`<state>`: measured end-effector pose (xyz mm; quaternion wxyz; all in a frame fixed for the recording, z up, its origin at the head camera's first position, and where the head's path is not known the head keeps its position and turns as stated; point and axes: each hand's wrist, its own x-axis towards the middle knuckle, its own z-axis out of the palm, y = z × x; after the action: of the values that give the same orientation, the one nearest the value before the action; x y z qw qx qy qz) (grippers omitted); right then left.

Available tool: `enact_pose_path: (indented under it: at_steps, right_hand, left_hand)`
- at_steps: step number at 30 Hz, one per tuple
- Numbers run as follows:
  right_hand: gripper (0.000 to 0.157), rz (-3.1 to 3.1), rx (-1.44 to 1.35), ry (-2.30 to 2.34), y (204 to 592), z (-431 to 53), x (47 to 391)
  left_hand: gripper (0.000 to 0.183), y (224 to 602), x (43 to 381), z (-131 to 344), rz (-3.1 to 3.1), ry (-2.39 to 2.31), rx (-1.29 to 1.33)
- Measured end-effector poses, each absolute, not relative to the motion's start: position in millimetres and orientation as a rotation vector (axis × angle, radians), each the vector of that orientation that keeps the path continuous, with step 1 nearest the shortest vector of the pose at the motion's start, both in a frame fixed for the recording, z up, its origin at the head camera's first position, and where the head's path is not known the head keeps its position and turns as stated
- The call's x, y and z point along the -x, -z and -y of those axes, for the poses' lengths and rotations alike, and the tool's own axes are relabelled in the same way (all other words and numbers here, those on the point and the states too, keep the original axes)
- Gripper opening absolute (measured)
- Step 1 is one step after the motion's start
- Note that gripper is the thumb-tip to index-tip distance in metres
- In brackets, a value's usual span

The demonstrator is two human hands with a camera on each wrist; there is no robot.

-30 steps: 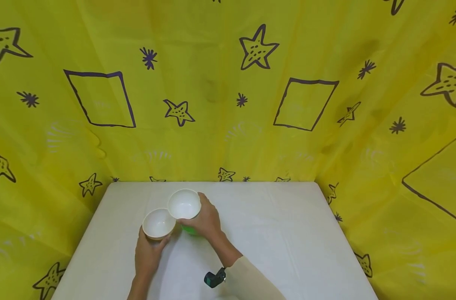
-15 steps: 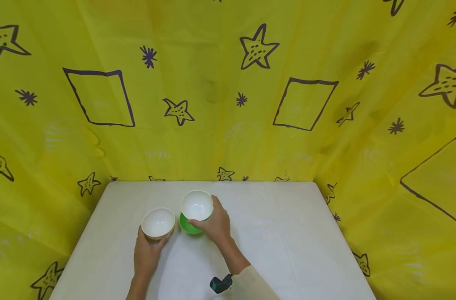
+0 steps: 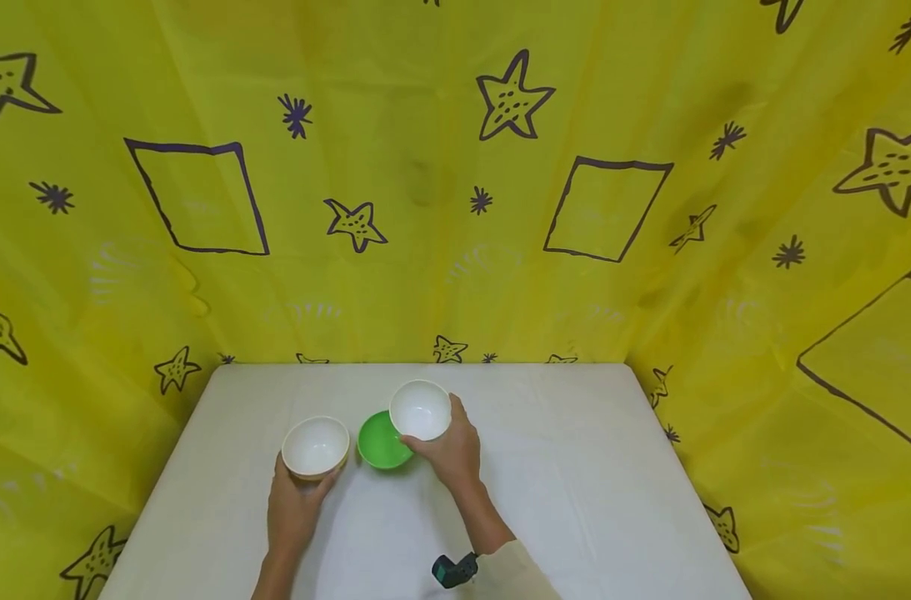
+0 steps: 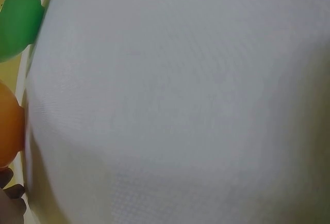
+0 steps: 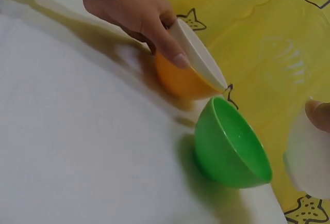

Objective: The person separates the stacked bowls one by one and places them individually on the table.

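Note:
In the head view my left hand (image 3: 293,510) grips the near side of a bowl (image 3: 316,447) with a white inside; the right wrist view shows its orange outside (image 5: 178,78). A green bowl (image 3: 380,446) stands upright on the table just right of it, a narrow gap between them. My right hand (image 3: 457,450) holds a white bowl (image 3: 421,408) by its right and near sides, thumb at the rim. This bowl is raised and covers the upper right part of the green bowl from above. Only the thumb (image 5: 319,114) of that hand shows in the right wrist view.
All this is on a white-covered table (image 3: 575,492). A yellow curtain (image 3: 425,283) printed with stars and squares surrounds its back and sides. A small black device (image 3: 455,570) is strapped at my right wrist.
My right hand has carried the white bowl to the right, away from the left bowl, uncovering most of the green bowl. The left hand and its bowl have hardly moved.

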<state>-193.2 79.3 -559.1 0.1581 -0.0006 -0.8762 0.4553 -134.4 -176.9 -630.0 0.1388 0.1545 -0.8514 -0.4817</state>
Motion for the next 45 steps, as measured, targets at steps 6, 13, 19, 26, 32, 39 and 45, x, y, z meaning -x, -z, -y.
enact_pose_path:
  at_steps: [6,13,19,26,32,39,45]
  right_hand:
    - [0.106,2.464,0.108,-1.286,568,-90,194]
    - [0.105,2.442,0.202,-1.286,576,-99,192]
    - [0.100,2.418,0.205,-1.290,588,-101,190]
    - [0.104,2.440,0.289,-1.289,606,-105,186]
    - [0.102,2.452,0.289,-1.286,614,-109,184]
    - [0.104,2.467,0.278,-1.273,616,-109,182]
    - [0.114,2.529,0.288,-1.212,615,-108,182]
  left_hand:
    - [0.105,631,134,177,2.449,1.392,-0.424]
    - [0.105,631,134,177,2.453,1.390,-0.421]
    - [0.105,632,134,178,2.453,1.392,-0.419]
    - [0.105,632,134,178,2.458,1.394,-0.415]
    - [0.105,632,135,179,2.449,1.395,-0.405]
    - [0.106,632,135,179,2.448,1.400,-0.402]
    - [0.106,629,134,178,2.455,1.405,-0.411]
